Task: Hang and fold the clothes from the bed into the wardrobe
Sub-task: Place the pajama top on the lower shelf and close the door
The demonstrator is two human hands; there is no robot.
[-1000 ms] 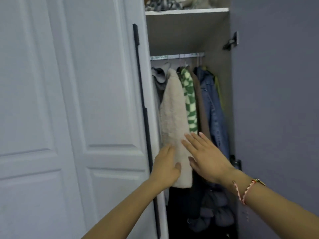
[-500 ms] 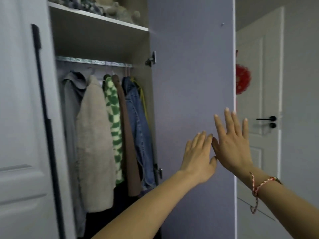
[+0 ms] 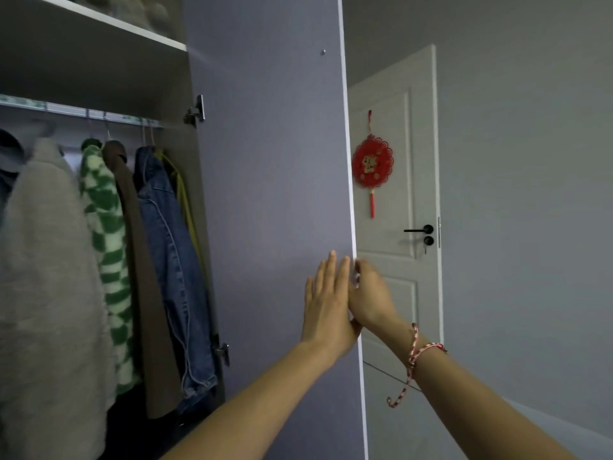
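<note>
The wardrobe stands open, its purple-grey door (image 3: 272, 194) swung out in front of me. My left hand (image 3: 326, 307) lies flat with straight fingers on the door's inner face near its free edge. My right hand (image 3: 373, 297), with a red-and-white cord at the wrist, curls its fingers round that edge. On the rail (image 3: 83, 111) hang a cream fleece coat (image 3: 43, 260), a green checked top (image 3: 106, 244), a brown coat (image 3: 142, 277), a denim jacket (image 3: 172, 260) and a yellow garment (image 3: 185, 200). Neither hand holds clothing.
A shelf (image 3: 99, 23) above the rail carries bundled items. Beyond the wardrobe door's edge is a white room door (image 3: 391, 327) with a black handle (image 3: 419, 230) and a red hanging ornament (image 3: 372, 166). A grey wall (image 3: 530, 194) fills the right.
Both hands left the hanging coats and moved right to the open wardrobe door. My view turned right with them. The right hand went from spread fingers to gripping the door's edge.
</note>
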